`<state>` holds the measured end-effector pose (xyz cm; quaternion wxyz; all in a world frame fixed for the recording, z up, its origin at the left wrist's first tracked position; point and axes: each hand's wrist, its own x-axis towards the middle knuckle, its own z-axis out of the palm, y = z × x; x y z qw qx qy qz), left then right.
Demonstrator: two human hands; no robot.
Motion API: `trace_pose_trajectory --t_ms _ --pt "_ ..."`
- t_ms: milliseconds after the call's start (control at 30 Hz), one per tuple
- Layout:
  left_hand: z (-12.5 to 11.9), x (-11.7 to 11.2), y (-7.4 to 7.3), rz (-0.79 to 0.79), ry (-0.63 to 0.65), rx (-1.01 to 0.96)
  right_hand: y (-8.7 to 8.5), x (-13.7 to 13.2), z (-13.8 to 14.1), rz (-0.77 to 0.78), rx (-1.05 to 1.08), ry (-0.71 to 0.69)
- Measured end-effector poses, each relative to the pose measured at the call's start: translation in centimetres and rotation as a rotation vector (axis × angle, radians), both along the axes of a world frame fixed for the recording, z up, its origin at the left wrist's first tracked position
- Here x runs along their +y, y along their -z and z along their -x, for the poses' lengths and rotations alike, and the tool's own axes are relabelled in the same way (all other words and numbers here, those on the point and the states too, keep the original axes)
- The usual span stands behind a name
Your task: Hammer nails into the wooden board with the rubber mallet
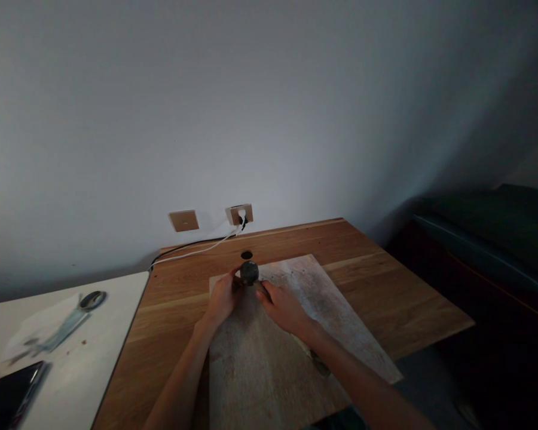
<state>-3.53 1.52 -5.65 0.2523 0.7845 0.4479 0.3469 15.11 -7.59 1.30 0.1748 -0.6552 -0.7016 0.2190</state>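
Observation:
A hammer (249, 272) with a round dark head is over the far left part of a pale wooden board (251, 376). My right hand (283, 306) is closed around its handle, which shows again below my wrist. My left hand (224, 297) is at the board's far left corner, right beside the hammer head. Its fingers are bent together; the head partly covers the fingertips, so what they pinch, if anything, is hidden. Small nail-like points (292, 273) stand in a row along the board's far edge, to the right of the hammer head.
The board lies on a wooden table (367, 275) against the wall. Behind it are a socket (241, 214) with plugged-in cables and a dark cable hole (246, 255). On the white table (94, 352) at left lie a phone (11, 394) and a roll of tape (92, 300).

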Motion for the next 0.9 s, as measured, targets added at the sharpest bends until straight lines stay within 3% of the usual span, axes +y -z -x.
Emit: trace_pose_trajectory --t_ms 133,267,467,567,667,767,833,900 --pt "0.0 -0.1 -0.4 -0.061 -0.005 0.047 -0.2 0.0 -1.1 -0.027 0.032 -0.006" --pt "-1.1 -2.3 -2.3 -0.313 0.019 0.158 -0.4 -1.4 -4.7 -0.061 0.073 0.061" --pt "-7.2 -8.1 -4.2 -0.596 0.591 0.523 0.7 -5.1 -9.9 -0.061 0.075 0.172" --pt "-9.6 -9.4 -4.1 -0.708 0.674 0.664 1.7 -6.1 -10.7 -0.051 0.073 0.204" --pt "-10.0 -9.2 -4.1 -0.727 0.667 0.681 2.5 -6.3 -10.9 -0.055 0.088 0.213" --pt "-8.2 -7.7 -4.1 -0.626 0.604 0.583 3.0 -6.1 -11.2 -0.061 0.101 0.213" --pt "-5.7 -6.0 -3.9 -0.479 0.417 0.453 3.3 -6.1 -11.3 -0.062 0.108 0.211" --pt "-2.6 -4.1 -3.3 -0.324 0.108 0.269 3.6 -6.0 -11.5 -0.061 0.116 0.21"
